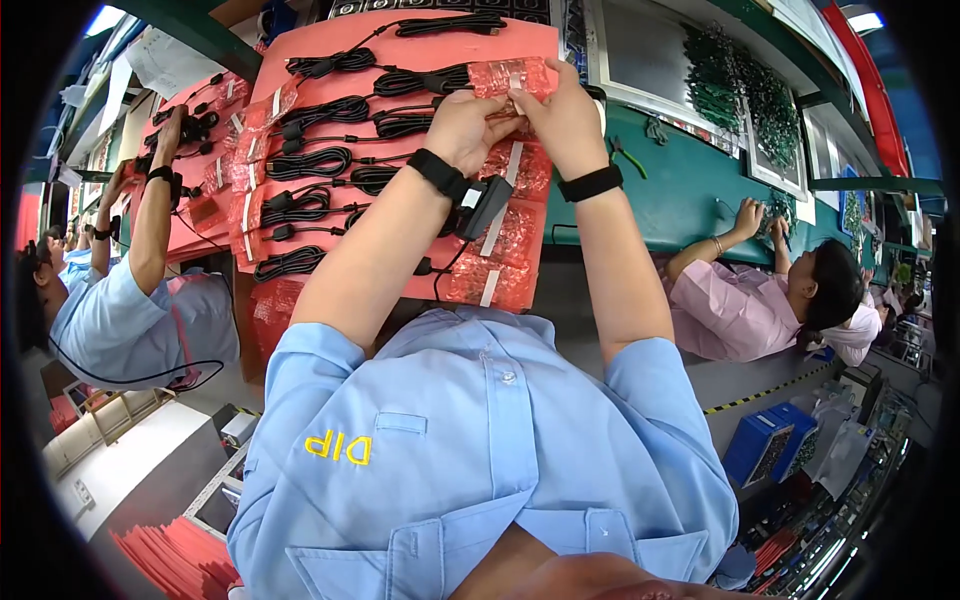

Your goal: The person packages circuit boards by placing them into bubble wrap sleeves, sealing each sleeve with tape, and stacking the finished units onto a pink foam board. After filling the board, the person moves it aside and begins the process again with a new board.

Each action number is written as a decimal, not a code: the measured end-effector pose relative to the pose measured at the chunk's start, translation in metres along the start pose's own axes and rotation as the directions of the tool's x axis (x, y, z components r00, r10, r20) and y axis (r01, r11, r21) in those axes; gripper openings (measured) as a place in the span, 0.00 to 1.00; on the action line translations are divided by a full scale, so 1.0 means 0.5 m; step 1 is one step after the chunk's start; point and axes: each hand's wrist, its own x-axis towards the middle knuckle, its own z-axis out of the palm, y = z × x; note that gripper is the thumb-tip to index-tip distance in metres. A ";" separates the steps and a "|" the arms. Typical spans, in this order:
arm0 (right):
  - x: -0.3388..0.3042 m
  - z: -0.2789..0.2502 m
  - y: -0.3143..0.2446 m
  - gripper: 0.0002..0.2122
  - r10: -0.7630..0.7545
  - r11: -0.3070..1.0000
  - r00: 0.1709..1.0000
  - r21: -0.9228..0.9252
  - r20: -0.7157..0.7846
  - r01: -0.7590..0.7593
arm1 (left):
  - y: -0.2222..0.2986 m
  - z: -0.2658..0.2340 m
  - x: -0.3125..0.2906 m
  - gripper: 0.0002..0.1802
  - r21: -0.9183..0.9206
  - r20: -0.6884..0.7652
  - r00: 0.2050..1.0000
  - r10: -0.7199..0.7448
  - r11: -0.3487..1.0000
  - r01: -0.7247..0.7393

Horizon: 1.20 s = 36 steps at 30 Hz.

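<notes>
Both my hands meet over a red bubble-wrap bundle (490, 78) at the far right of the pink sheet (330, 40). My left hand (465, 130) has its fingers bent together by the bundle's near edge; what lies between them is hidden. My right hand (565, 112) pinches the edge of the bundle, thumb extended toward the left fingers. A coiled black cable (420, 82) runs out from the bundle's left side. More red bubble-wrapped pieces with white strips, such as one wrapped piece (515, 225), lie below my hands.
Several coiled black cables (310, 163) lie in rows on the sheet. Pliers with green handles (628, 158) rest on the green table (650, 205). Co-workers in a blue shirt (140, 320) and a pink shirt (735, 305) work at either side. Blue bins (760, 445) stand behind right.
</notes>
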 end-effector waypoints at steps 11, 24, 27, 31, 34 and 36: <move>0.028 -0.041 0.034 0.29 -0.787 0.525 0.617 -0.504 0.019 0.686 | 0.016 -0.015 -0.002 0.07 -0.130 0.022 0.996 -0.085 0.988 0.087; 0.113 -0.053 -0.004 0.32 -0.577 0.671 0.641 -0.154 0.506 0.725 | 0.008 0.001 0.004 0.06 0.000 -0.106 0.991 -0.077 0.997 0.077; 0.116 -0.057 -0.033 0.32 -0.378 0.802 0.670 -0.136 0.639 0.582 | 0.008 -0.002 0.007 0.07 0.111 -0.123 0.992 -0.031 0.993 0.045; 0.146 -0.042 -0.012 0.32 -0.233 0.822 0.694 -0.243 0.682 0.515 | 0.056 0.022 -0.038 0.14 0.313 -0.020 0.998 -0.058 0.948 0.062; 0.170 -0.009 0.093 0.32 -0.532 0.747 0.685 -0.105 0.497 0.656 | 0.131 0.029 -0.132 0.22 0.492 -0.045 0.997 0.066 0.870 -0.035; 0.161 0.000 0.127 0.30 -0.558 0.755 0.703 -0.083 0.441 0.651 | 0.172 -0.016 -0.202 0.25 0.525 -0.022 0.965 0.260 0.825 -0.210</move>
